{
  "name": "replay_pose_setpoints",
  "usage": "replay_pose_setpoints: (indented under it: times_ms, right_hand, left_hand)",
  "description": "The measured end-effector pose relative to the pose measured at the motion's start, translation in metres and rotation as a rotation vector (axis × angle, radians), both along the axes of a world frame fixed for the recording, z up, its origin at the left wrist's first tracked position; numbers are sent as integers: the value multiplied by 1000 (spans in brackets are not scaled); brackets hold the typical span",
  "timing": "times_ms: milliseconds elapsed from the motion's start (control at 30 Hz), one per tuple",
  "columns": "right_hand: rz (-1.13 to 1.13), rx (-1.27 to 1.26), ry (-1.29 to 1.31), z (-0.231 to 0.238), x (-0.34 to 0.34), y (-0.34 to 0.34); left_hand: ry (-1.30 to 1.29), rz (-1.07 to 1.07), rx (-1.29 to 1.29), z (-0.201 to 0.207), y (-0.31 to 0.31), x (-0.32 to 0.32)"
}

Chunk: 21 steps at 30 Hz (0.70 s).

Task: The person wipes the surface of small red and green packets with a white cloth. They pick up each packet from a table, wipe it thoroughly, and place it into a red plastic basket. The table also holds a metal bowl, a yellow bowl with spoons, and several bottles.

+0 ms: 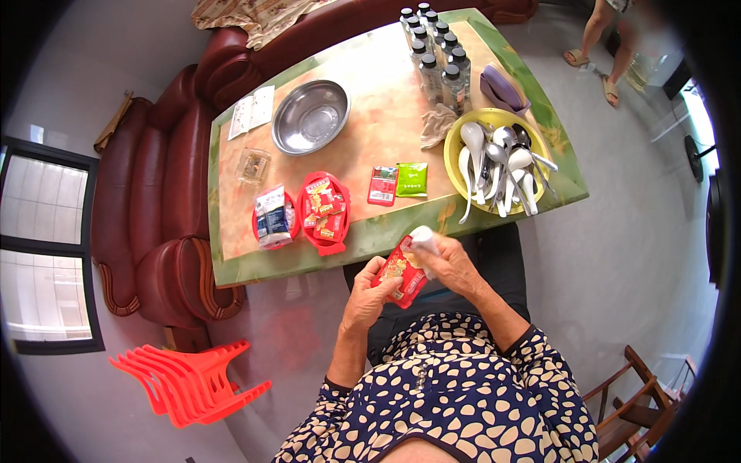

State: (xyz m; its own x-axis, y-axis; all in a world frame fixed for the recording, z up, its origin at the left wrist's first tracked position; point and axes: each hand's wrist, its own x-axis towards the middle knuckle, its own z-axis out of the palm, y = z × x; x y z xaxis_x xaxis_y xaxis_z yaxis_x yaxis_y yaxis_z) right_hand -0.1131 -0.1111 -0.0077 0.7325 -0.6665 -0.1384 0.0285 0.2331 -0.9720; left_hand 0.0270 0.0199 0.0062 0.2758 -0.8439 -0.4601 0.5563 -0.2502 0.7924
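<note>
We are angling our hands inward, our left hand (367, 303) pinching a red packet (400, 275), our right hand (455, 268) clutching a white wad (423, 238) at its upper end.

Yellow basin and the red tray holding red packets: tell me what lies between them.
The head view shows a red packet and, right of it, a green packet between the yellow basin and red tray.

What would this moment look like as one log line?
left hand: holding red packet | right hand: holding white wad by packet | table: yellow basin of spoons, steel bowl, black-capped bottles
</note>
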Motion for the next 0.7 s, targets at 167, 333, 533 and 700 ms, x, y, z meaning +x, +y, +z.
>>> replay_pose_setpoints:
  times_ms: [167,333,533,700]
  right_hand:
    - [-168,-341,275,13,-5,-15]
    - [101,-1034,199,23,9,21]
    - [-187,-1114,218,15,25,15]
    - [-129,-665,243,17,19,8]
  left_hand:
    - [63,144,-41,-3,-6,-20]
    - [62,90,-123,-25,1,-23]
    - [165,84,-229,-10,0,-32]
    - [207,97,-292,-15,1,-31]
